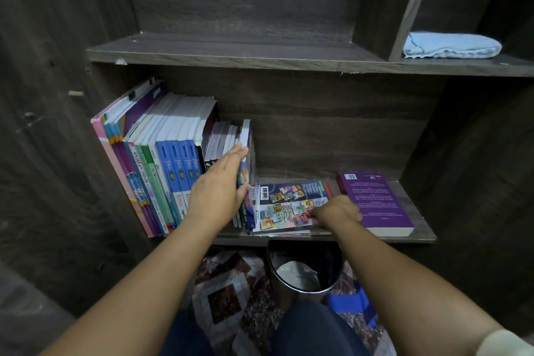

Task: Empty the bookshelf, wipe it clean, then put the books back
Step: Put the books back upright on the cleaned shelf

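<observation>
Flat book (pixel 277 208): lies just right of upright row (pixel 173 159); right hand (pixel 336 211) pinching its near edge; left hand (pixel 219 182), fingers straight, braces row.

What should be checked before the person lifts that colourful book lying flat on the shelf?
1. Row steadied: left hand lies flat against the upright books. Ok.
2. Grip: right hand curls onto the near right corner of the colourful book. Ok.
3. Clear of its neighbour: the purple book lies apart, to the right. Ok.
4. Nothing comes along: thin edges show under the colourful book's front. Cannot tell.
5. Safe drop zone: an open bin stands right under the shelf edge. Not ok.
</observation>
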The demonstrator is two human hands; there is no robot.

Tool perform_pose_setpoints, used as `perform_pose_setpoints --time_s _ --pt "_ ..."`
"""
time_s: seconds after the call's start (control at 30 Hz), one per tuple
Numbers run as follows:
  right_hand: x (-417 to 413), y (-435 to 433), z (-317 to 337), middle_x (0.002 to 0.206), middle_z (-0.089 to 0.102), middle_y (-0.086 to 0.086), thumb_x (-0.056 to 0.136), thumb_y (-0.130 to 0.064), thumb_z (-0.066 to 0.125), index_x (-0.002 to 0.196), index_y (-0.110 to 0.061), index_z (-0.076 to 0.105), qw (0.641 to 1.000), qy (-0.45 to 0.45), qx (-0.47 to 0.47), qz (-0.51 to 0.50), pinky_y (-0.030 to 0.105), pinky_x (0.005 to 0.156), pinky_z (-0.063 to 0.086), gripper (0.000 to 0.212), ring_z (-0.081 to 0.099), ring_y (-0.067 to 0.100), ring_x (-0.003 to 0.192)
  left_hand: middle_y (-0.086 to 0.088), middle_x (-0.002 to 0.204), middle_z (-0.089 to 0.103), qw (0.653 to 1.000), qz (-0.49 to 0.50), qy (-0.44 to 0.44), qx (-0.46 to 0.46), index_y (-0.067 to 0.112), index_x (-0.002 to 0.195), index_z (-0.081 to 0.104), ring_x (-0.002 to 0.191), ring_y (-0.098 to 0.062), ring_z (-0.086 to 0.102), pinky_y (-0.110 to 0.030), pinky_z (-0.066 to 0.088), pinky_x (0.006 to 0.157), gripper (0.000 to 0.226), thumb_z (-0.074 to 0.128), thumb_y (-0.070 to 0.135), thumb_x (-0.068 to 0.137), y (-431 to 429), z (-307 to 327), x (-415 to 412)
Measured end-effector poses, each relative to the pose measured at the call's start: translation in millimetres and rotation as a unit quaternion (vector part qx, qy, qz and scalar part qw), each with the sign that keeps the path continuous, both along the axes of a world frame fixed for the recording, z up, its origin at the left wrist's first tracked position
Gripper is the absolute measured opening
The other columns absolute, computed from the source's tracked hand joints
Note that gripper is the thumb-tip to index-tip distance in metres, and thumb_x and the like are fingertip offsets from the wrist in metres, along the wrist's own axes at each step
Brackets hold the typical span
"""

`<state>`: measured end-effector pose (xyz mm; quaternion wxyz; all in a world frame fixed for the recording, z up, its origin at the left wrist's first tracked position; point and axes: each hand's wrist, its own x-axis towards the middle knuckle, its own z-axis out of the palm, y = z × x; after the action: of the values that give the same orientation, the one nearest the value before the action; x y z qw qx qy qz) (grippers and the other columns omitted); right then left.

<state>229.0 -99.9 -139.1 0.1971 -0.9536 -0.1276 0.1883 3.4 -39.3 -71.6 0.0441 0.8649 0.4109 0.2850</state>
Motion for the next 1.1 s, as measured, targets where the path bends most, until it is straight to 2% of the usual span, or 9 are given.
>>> perform_pose_setpoints --time_s 0.2,0.37,0.5,0.57,0.63,0.73,0.8,0.93,1.1 --pt "-19 3 32 0.098 0.066 0.009 0.082 -0.025 0.073 0.106 -0.009 0.064 0.960 -0.019 0.274 0.060 0.014 0.053 0.044 0.031 0.058 0.020 0.069 0.020 0.156 0.022 1.000 -0.002 0.003 0.003 0.031 0.147 0.028 0.131 -0.010 0.045 -0.036 0.048 0.096 0.073 0.068 0.034 0.087 3 -1 -2" --pt "-63 9 64 0.085 0.066 0.004 0.086 -0.017 0.063 0.125 -0.018 0.060 0.903 -0.014 0.370 0.217 0.003 0.041 0.033 0.039 0.057 0.009 0.061 0.015 0.153 0.031 1.000 -0.015 0.012 0.021 0.027 0.144 0.037 0.133 -0.008 0.042 -0.038 0.047 0.100 0.068 0.070 0.034 0.085 5 -3 -6" --pt "-80 12 69 0.097 0.068 -0.004 0.080 -0.013 0.068 0.146 -0.026 0.039 0.855 0.059 0.331 0.396 0.021 0.068 0.048 0.074 0.062 0.010 0.073 0.008 0.150 0.039 0.999 -0.025 0.018 0.032 0.024 0.140 0.045 0.138 -0.011 0.037 -0.041 0.040 0.109 0.064 0.073 0.027 0.083 6 -7 -7" --pt "-80 14 66 0.105 0.066 -0.003 0.081 -0.013 0.069 0.154 -0.030 0.016 0.848 0.105 0.265 0.447 0.022 0.068 0.049 0.092 0.061 0.007 0.071 0.010 0.153 0.033 0.999 -0.031 0.019 0.028 0.025 0.145 0.039 0.140 -0.009 0.031 -0.035 0.031 0.113 0.070 0.072 0.023 0.083 7 -10 -8" --pt "-76 15 61 0.112 0.066 0.005 0.084 -0.015 0.068 0.154 -0.035 0.008 0.852 0.108 0.231 0.458 0.027 0.066 0.051 0.095 0.059 0.011 0.069 0.011 0.156 0.025 0.999 -0.042 0.014 -0.002 0.027 0.150 0.027 0.142 -0.007 0.026 -0.031 0.027 0.113 0.078 0.068 0.020 0.084 7 -12 -12" --pt "-70 13 54 0.108 0.066 0.006 0.090 -0.021 0.066 0.155 -0.038 0.008 0.851 0.088 0.210 0.473 0.028 0.068 0.050 0.088 0.059 0.015 0.070 0.008 0.155 0.028 0.995 -0.069 -0.023 -0.068 0.028 0.151 0.020 0.140 -0.012 0.031 -0.034 0.034 0.111 0.083 0.064 0.022 0.081 6 -7 -18" --pt "-68 13 49 0.127 0.059 0.003 0.091 -0.025 0.067 0.154 -0.040 0.010 0.850 0.086 0.212 0.474 0.026 0.073 0.049 0.086 0.065 0.016 0.086 0.007 0.154 0.031 0.993 -0.083 -0.032 -0.074 0.028 0.150 0.025 0.139 -0.012 0.032 -0.036 0.034 0.112 0.079 0.064 0.030 0.082 6 -4 -19" --pt "-63 13 41 0.134 0.055 0.004 0.088 -0.037 0.070 0.150 -0.043 0.026 0.860 0.041 0.221 0.457 0.028 0.090 0.046 0.076 0.061 0.019 0.108 0.011 0.152 0.032 0.998 -0.047 0.040 0.011 0.039 0.147 0.027 0.135 -0.011 0.037 -0.036 0.050 0.092 0.069 0.055 0.058 0.087 6 -2 -13" --pt "-51 10 32 0.132 0.059 0.008 0.094 -0.032 0.063 0.143 -0.030 0.046 0.880 0.003 0.121 0.460 0.029 0.095 0.045 0.052 0.059 0.021 0.113 0.007 0.138 0.043 0.994 0.035 0.095 0.044 0.036 0.144 0.036 0.123 -0.015 0.045 -0.034 0.052 0.074 0.059 0.053 0.055 0.091 8 7 7"
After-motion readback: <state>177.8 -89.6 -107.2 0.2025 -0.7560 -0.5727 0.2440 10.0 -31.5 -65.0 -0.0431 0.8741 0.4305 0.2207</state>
